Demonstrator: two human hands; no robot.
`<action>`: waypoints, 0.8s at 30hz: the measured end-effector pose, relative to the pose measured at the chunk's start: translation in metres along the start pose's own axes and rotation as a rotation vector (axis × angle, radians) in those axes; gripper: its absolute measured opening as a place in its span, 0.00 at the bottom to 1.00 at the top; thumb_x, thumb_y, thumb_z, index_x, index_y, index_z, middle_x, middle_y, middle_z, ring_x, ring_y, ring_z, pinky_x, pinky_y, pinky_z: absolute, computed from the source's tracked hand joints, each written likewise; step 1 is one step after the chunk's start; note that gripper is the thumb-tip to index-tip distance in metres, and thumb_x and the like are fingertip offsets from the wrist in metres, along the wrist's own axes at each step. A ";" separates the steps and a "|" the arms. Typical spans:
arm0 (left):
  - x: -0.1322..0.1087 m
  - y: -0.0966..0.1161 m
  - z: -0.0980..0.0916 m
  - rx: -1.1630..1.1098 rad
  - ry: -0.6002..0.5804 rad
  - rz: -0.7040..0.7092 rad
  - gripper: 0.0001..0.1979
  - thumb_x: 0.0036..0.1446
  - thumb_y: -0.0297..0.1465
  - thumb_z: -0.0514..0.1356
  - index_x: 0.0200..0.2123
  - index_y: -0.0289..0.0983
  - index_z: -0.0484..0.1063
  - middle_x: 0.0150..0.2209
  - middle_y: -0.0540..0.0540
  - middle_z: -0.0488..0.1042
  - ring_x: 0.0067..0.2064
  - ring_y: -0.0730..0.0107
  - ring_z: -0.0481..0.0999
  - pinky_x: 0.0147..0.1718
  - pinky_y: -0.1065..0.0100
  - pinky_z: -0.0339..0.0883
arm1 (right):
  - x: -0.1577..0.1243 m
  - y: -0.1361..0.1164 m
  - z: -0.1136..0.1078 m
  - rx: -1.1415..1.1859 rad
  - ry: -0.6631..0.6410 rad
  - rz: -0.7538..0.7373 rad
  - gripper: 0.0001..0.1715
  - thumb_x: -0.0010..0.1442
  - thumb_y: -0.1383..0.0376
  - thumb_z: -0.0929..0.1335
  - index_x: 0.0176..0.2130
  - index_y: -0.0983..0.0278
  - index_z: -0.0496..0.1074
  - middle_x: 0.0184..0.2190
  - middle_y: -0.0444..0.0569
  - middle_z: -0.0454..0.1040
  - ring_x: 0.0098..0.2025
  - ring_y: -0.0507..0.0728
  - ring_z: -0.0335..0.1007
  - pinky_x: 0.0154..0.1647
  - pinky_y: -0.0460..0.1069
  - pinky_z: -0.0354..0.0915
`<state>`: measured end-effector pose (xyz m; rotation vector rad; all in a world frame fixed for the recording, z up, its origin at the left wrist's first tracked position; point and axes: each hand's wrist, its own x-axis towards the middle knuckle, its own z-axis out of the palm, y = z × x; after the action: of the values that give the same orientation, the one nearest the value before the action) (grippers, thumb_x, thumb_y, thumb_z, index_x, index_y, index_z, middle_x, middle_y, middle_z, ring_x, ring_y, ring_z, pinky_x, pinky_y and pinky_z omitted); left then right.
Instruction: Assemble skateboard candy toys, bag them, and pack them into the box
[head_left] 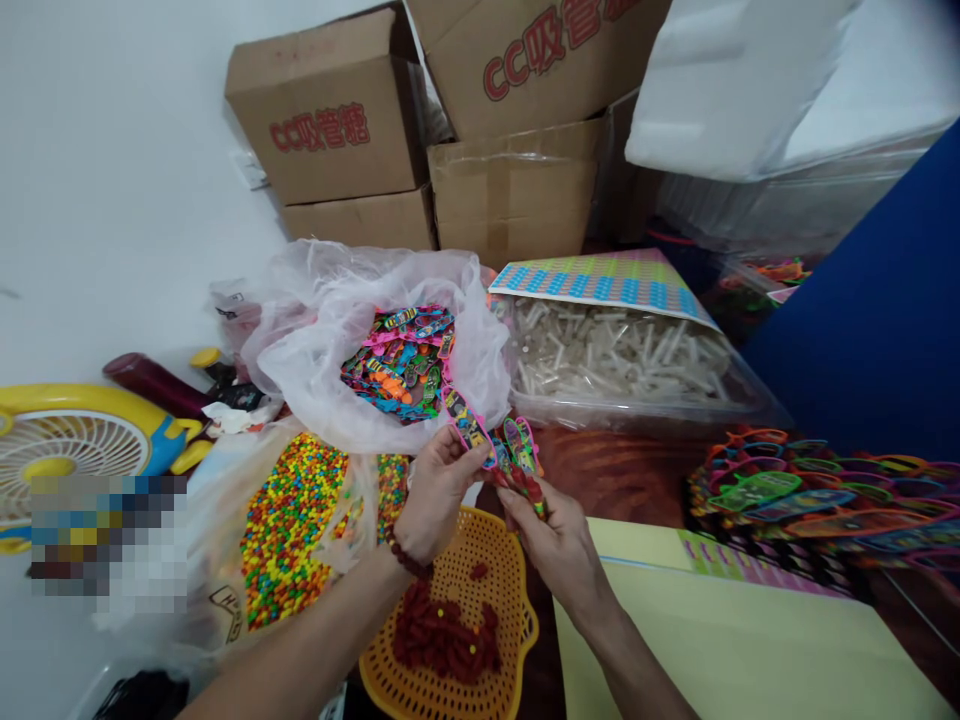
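My left hand [431,500] is closed, thumb and fingers pinching a pink-edged toy skateboard [466,422] with a printed deck. Close beside it, my right hand [555,545] is closed around a few small toy skateboards [520,445] with red and green lower parts. How those parts join is hidden by the fingers. Ahead lies a white translucent bag [300,385], its mouth spread around a heap of similar colourful skateboards [405,365]. Below my hands, a yellow perforated basket [523,650] holds dark red small pieces [442,640]. Multicoloured round candies [292,530] fill a plastic bag to the left.
A clear tub [600,415] of short translucent tubes stands behind my right hand, partly covered by a patterned sheet [600,282]. Finished-looking skateboards [757,490] stand in rows at right, near pale yellow sheets [720,640]. Cardboard boxes [510,190] back the table; a yellow fan [75,400] is left.
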<state>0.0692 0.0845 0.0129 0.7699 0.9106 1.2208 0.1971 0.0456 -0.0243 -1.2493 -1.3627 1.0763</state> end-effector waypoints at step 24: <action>0.003 -0.028 -0.004 0.064 0.025 -0.001 0.13 0.45 0.33 0.68 0.33 0.34 0.70 0.31 0.50 0.74 0.31 0.75 0.71 0.33 0.72 0.66 | -0.001 0.012 -0.009 0.037 -0.161 0.128 0.19 0.59 0.52 0.64 0.30 0.65 0.71 0.19 0.43 0.68 0.19 0.50 0.61 0.19 0.44 0.57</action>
<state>0.0780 0.0824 -0.0143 0.8060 0.9741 1.2073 0.2082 0.0457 -0.0352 -1.2584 -1.3906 1.3090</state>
